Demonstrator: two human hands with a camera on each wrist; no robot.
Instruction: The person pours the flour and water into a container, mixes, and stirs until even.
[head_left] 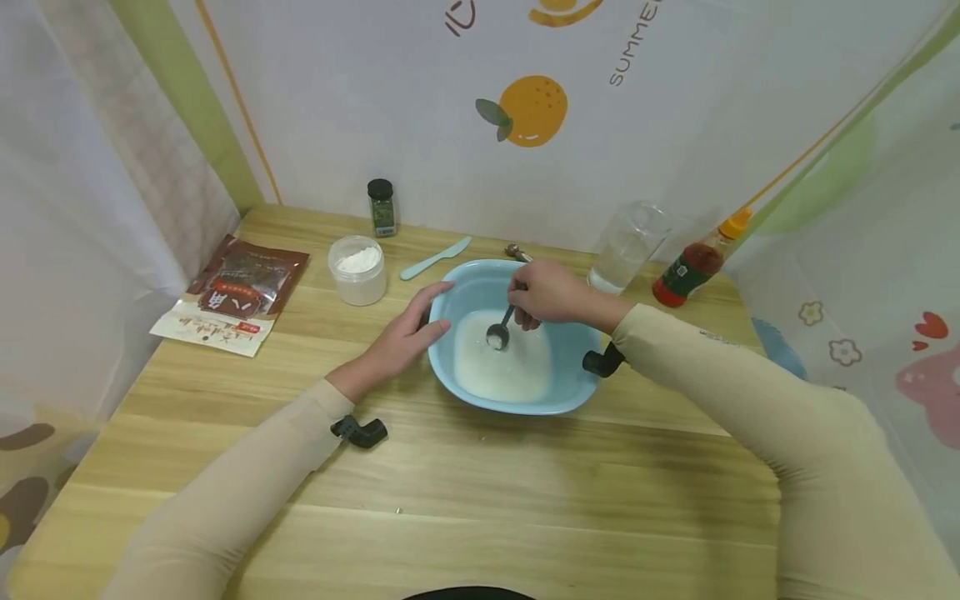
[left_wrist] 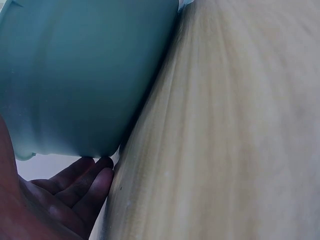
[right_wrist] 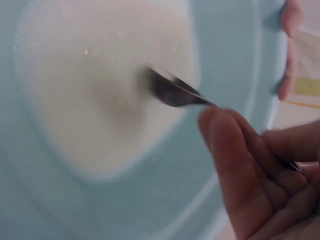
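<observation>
A light blue plastic basin (head_left: 567,392) holds a pool of milky white liquid (head_left: 502,367). My left hand (head_left: 397,337) holds the basin's left side, thumb and a fingertip at the rim; in the left wrist view its other fingers (left_wrist: 102,182) touch the outer wall low down, near the table. Over the liquid, my right hand (head_left: 551,292) pinches the handle of a small dark metal spoon (head_left: 497,337). Some white stuff lies in the spoon's bowl. The right wrist view shows the spoon (right_wrist: 172,92) tilted above the liquid, slightly blurred.
Behind the basin lie a pale blue knife (head_left: 435,258) and another metal utensil (head_left: 516,251). To the left stand a tub of white powder (head_left: 358,279), a green-filled jar (head_left: 382,208) and a brown packet (head_left: 236,292). A clear glass (head_left: 626,250) and red sauce bottle (head_left: 693,265) stand right.
</observation>
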